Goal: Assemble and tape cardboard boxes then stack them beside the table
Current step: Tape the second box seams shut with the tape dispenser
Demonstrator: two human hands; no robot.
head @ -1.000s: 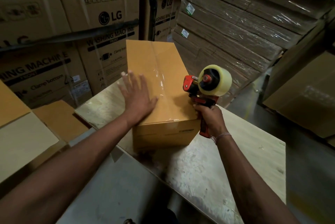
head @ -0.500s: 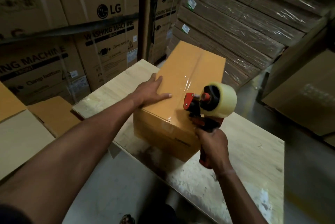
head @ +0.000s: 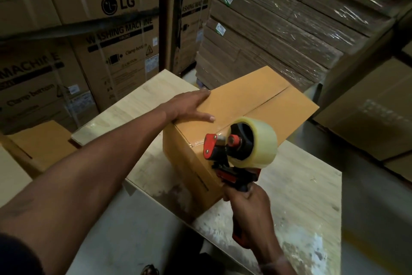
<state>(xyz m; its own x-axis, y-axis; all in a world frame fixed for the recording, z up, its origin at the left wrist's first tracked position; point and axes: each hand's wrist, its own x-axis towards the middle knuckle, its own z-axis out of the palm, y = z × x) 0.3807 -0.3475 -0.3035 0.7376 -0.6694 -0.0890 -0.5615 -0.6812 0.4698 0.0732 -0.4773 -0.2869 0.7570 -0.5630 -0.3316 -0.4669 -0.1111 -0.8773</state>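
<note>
Taping step: left hand (head: 189, 107) flat steadying box (head: 256, 109), right hand (head: 249, 212) clenching tape gun (head: 236, 152) at near seam end; next, probably tearing tape free

There is a single view, from a wide-angle camera worn on the person's head. It looks forward and steeply down, close over the pale wooden table top (head: 301, 185) and both forearms. Its upper edge reaches stacked brown printed cartons (head: 107, 29), seemingly just beyond the table, and straight lines bend near the frame's edges.
</note>
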